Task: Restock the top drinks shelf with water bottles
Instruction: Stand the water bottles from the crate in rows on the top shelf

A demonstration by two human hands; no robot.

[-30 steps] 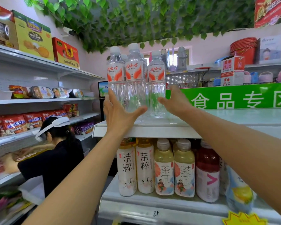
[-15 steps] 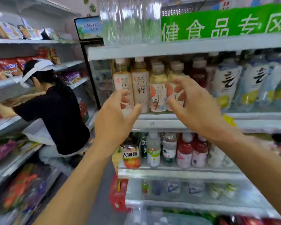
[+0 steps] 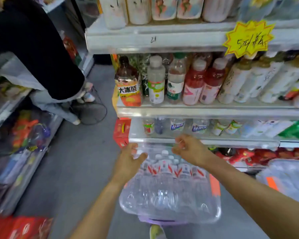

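Three shelves of the drinks rack (image 3: 205, 112) show above the two hands, each lined with bottles too many and too blurred to count in full; on the middle shelf, well above the grip, the front row starts with one brown iced-tea bottle (image 3: 129, 85), then two clear bottles and two red ones; one yellow star-shaped price tag (image 3: 248, 38) hangs from the shelf edge above that; one other person in black (image 3: 36, 49) bends over the shelves far to the left of the grip; directly under both hands sits one shrink-wrapped pack of water bottles (image 3: 169, 188), at least eight white caps showing, the rest blurred; the left hand (image 3: 130, 158) hovers over the pack's near-left corner, fingers spread loosely and holding nothing; the right hand (image 3: 188, 149) hovers over the caps with fingers half curled, whether it touches the wrap I cannot tell; half a second ago both hands were raised in front of the tea-bottle shelf, and a second ago they steadied bottles on the top shelf, which is now out of view.
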